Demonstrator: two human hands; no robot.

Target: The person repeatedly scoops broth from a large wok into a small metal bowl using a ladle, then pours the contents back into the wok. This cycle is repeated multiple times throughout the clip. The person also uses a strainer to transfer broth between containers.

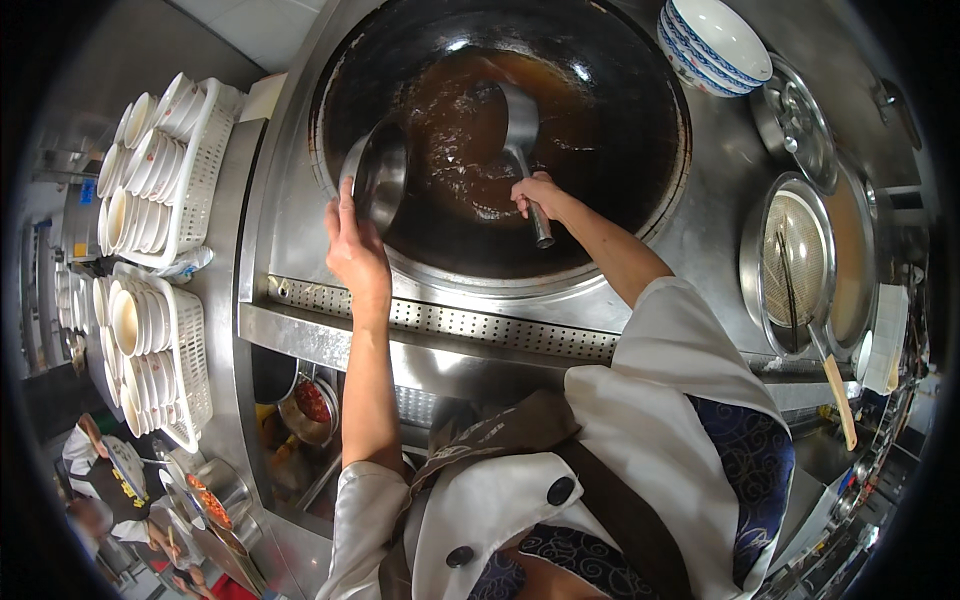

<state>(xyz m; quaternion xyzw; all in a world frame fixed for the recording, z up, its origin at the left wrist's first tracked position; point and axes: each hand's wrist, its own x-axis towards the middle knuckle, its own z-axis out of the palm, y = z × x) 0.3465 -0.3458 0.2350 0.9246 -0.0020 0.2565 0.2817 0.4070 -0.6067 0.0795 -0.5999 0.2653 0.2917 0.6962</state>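
Note:
A large dark wok (pixel 622 187) set in a steel stove holds brown liquid (pixel 472 142). My right hand (pixel 536 196) grips the handle of a metal ladle (pixel 520 116), whose bowl lies over the liquid near the wok's middle. At the wok's left side, my left hand (pixel 354 244) holds a steel bowl (pixel 382 180) by its rim and outer wall. That bowl is tilted, its opening turned towards the wok's inside. Ripples and glints show on the liquid.
White plastic baskets (pixel 196 172) of stacked small bowls (pixel 154 161) stand left. Large patterned bowls (pixel 712 49) sit at the upper right. A wooden-handled strainer (pixel 799 262) rests over a steel basin (pixel 750 277). Below left is a pot with red contents (pixel 311 401). A co-worker (pixel 97 465) stands far left.

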